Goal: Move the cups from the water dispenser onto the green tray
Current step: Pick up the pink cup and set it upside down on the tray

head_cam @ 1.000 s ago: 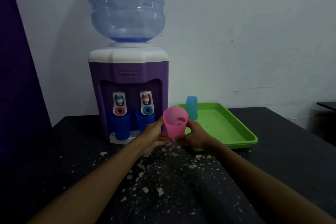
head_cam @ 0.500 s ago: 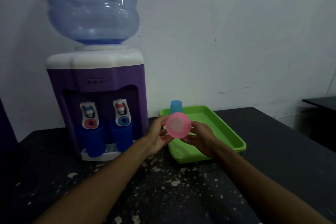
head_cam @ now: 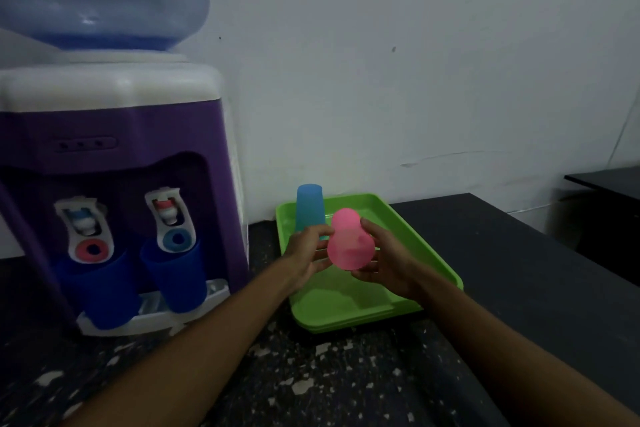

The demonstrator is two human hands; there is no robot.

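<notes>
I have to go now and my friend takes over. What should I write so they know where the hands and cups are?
Left hand and right hand: both grip the pink cup, held on its side in the air above the green tray.
Light blue cup: upside down at the tray's back left corner. Done.
Two dark blue cups: under the taps of the water dispenser.
Left: set the pink cup down on the tray, then move both dark blue cups over.
</notes>
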